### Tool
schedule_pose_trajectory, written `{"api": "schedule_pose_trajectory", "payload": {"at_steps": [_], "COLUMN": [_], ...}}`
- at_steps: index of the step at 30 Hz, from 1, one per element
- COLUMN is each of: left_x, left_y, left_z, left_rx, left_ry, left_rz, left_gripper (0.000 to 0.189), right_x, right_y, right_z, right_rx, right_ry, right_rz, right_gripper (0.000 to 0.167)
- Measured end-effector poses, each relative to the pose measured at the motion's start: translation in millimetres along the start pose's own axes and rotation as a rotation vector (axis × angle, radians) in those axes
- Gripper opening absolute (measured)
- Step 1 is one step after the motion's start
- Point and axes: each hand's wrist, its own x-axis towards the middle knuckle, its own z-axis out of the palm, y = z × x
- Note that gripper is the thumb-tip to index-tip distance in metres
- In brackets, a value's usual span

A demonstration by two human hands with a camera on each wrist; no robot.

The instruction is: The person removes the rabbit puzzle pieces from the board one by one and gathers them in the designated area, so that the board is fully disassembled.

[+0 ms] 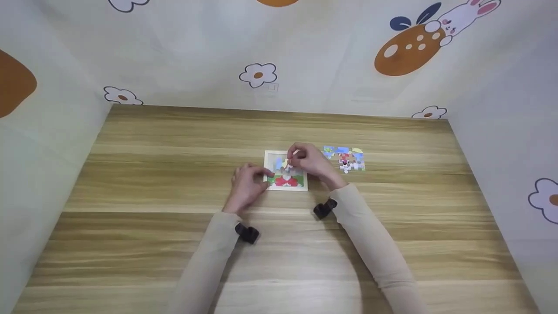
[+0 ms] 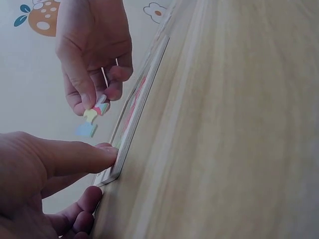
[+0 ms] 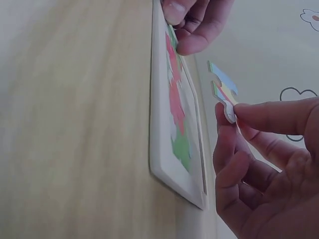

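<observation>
In the head view, a square white puzzle frame (image 1: 301,189) lies on the table, with red and green pieces fitted along its near side. My left hand (image 1: 247,183) rests at its left edge; thumb and a finger press on the border near the near-left corner. Above the frame, my right hand (image 1: 311,160) pinches a small joined strip of jigsaw pieces (image 3: 225,89) between thumb and fingertips. The strip is blue, yellow and white, tilted and held apart from the frame, as the left wrist view also shows.
Right of the frame lies a cluster of joined jigsaw pieces (image 1: 348,159) with a red-and-white cartoon face. The wooden table (image 1: 174,131) meets a patterned cloth wall (image 1: 196,56) at its back and sides. A small dark camera is strapped to each wrist.
</observation>
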Motion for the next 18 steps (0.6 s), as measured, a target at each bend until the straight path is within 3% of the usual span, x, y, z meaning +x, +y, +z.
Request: {"api": "schedule_pose_trajectory", "payload": {"at_steps": [6,14,18], "left_x": [-1.2,-2.1,-2.0], "left_y": [-0.2,-0.7,-0.5], "left_z": [-0.1,0.0,-0.3], "left_rx": [-0.008,-0.01,-0.006], "left_ry": [0.008,0.009,0.009], "left_rz": [0.004,0.004,0.013], "left_gripper": [0.023,0.022,0.022], "right_x": [-4.1,-10.8,-14.3], "right_y": [4.6,12.6,15.2], "right_z": [-10.1,-21.2,-28.6], "right_rx": [0.005,0.137,0.144], "right_ry": [0.007,-0.017,0.007], "right_rz": [0.0,0.009,0.002], "right_gripper": [0.013,0.01,0.009]}}
